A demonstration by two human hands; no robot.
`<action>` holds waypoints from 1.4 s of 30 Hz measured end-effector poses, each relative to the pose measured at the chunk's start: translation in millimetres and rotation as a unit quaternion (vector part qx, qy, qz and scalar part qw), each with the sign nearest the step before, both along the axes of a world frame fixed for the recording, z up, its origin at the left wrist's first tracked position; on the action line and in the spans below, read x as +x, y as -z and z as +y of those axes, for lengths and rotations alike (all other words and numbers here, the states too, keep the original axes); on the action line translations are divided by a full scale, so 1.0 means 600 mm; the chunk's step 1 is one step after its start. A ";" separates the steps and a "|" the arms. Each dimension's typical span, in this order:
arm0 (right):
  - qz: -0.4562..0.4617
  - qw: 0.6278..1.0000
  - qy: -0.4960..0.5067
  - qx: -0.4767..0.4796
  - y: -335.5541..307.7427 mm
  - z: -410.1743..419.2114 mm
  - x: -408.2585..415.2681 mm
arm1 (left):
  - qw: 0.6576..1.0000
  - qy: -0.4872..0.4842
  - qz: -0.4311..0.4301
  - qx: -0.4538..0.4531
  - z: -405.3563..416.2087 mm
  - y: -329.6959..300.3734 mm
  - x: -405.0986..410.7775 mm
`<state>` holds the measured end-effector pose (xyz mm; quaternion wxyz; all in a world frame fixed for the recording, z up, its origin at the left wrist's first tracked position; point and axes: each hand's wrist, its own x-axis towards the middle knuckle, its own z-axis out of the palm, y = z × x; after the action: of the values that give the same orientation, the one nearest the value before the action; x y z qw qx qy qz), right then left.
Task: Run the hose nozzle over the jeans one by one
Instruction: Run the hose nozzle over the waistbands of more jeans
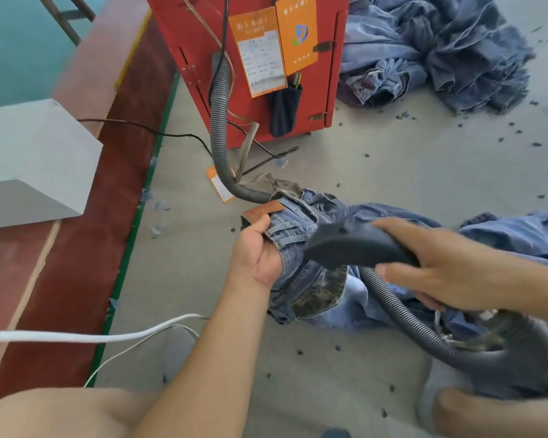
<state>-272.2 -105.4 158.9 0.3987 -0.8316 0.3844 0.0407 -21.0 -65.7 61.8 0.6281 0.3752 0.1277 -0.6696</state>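
gripping the waistband of the jeans [301,248] on the grey floor [393,172], the left hand [255,251] curls round the denim; the right hand [450,267] clasps the dark hose nozzle [355,245] pressed on them. orange tags [276,45] on the red machine [250,58] carry print too blurred to read.

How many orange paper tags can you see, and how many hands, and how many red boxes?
Orange tags: 4, two hanging on the red cabinet, one on the floor, one on the jeans' waistband
Hands: 2, left hand, right hand
Red cabinet: 1
Total: 7
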 end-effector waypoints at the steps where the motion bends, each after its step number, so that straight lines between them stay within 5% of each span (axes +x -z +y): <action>1: 0.022 0.999 -0.023 -0.021 0.009 0.010 0.007 | 1.000 -0.004 0.008 -0.002 -0.003 0.001 0.002; 7: -0.057 0.988 0.132 -0.052 0.015 -0.012 0.030 | 0.999 0.041 -0.009 0.013 0.010 0.001 -0.007; 13: 0.021 0.999 -0.032 -0.016 -0.018 -0.005 0.022 | 0.993 0.098 -0.063 0.003 0.005 -0.012 -0.019; 19: -0.064 0.995 0.076 -0.007 -0.008 -0.030 0.029 | 0.993 0.105 -0.043 -0.028 0.013 -0.026 -0.035; 25: 0.007 0.996 -0.088 -0.022 -0.034 -0.020 0.018 | 0.988 0.132 -0.074 -0.017 0.013 -0.022 -0.033; 31: -0.089 0.995 0.004 -0.037 -0.032 -0.036 0.026 | 0.987 0.140 -0.017 -0.081 0.022 -0.022 -0.036; 36: -0.004 0.995 -0.086 -0.054 -0.041 -0.031 0.013 | 0.984 0.153 -0.046 -0.072 0.019 -0.021 -0.036; 42: -0.068 0.993 -0.068 -0.069 -0.029 -0.038 0.024 | 0.983 0.136 -0.038 -0.114 0.025 -0.019 -0.050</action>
<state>-257.7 -128.3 176.3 0.3624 -0.8821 0.3007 -0.0155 -51.1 -50.7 73.4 0.5744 0.3401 -0.0254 -0.7442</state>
